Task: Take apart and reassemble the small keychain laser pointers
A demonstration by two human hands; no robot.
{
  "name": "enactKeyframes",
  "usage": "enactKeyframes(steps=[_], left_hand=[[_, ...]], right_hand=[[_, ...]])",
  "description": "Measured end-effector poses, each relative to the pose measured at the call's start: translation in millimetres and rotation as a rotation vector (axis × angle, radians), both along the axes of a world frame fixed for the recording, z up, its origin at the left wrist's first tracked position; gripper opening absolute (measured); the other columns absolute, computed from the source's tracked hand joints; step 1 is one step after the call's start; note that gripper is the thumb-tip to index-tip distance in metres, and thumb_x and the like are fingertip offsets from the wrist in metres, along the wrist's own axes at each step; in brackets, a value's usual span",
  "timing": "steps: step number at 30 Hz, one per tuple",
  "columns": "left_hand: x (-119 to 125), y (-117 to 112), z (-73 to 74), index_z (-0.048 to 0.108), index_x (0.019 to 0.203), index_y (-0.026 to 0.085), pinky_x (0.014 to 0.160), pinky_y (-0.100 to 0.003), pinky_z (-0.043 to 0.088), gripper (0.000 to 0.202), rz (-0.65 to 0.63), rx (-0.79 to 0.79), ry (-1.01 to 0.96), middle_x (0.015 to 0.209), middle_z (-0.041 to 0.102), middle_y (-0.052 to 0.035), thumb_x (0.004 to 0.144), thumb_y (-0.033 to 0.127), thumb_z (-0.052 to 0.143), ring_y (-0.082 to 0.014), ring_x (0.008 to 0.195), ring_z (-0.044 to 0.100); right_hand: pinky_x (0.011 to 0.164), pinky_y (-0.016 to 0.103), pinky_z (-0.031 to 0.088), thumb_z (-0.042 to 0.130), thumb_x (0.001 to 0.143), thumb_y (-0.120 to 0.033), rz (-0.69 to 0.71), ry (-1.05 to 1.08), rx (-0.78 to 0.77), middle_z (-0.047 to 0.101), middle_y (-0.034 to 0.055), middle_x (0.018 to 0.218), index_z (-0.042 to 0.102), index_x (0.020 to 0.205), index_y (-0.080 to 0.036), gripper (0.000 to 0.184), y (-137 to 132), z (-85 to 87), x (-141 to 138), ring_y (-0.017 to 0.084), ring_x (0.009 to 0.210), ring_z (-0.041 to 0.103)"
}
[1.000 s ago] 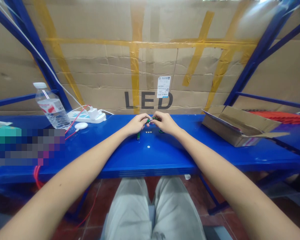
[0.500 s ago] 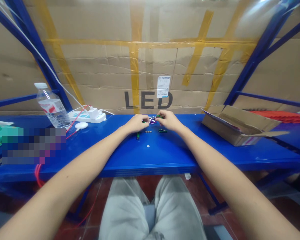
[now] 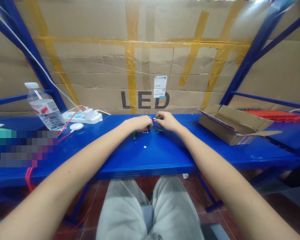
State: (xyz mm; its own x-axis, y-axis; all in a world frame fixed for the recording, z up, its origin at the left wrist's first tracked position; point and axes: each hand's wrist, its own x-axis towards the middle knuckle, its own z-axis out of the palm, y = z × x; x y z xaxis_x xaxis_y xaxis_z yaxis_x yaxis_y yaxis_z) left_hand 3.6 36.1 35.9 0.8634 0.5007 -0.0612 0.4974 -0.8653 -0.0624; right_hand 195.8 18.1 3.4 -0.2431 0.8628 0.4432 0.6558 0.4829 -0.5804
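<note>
My left hand [image 3: 143,123] is closed, its curled fingers reaching the small purple metal pieces [image 3: 152,120]; whatever sits inside its grip is hidden. Close against it, my right hand [image 3: 167,120] pinches a green carabiner [image 3: 159,117], partly covered by the fingers. On the blue table just below the right fingers lies another green carabiner [image 3: 160,131]. Several small silver pieces [image 3: 145,132] rest under the left fingers. A short green piece [image 3: 134,136] lies beneath the left wrist, and a small white disc-like spot [image 3: 145,147] shows nearer the front edge.
An open cardboard box [image 3: 233,128] stands right, before red sheets [image 3: 272,115]. At left are a water bottle [image 3: 45,108], a power strip [image 3: 83,116] with cables, and a white round device [image 3: 76,127]. A large cardboard wall [image 3: 102,76] closes off the back.
My left hand has moved right and turned over the purple pieces, covering most of them. The right hand stays near the same spot with the green carabiner. The view has shifted slightly.
</note>
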Motion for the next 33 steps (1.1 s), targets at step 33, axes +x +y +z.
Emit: enactKeyframes(steps=[33], left_hand=[[-17.0,2.4,-2.1,0.075,0.089,0.017,0.061,-0.023,0.040,0.023,0.107,-0.083,-0.069,0.079,0.071,-0.0044,0.077,0.008,0.058,-0.0128,0.064,0.060]], right_hand=[[0.057,0.025,0.036,0.061,0.081,-0.026,0.010,-0.032,-0.057,0.058,-0.0021,0.058,0.059,0.080,-0.018,0.008,0.0,-1.5,-1.4,0.014,0.057,0.054]])
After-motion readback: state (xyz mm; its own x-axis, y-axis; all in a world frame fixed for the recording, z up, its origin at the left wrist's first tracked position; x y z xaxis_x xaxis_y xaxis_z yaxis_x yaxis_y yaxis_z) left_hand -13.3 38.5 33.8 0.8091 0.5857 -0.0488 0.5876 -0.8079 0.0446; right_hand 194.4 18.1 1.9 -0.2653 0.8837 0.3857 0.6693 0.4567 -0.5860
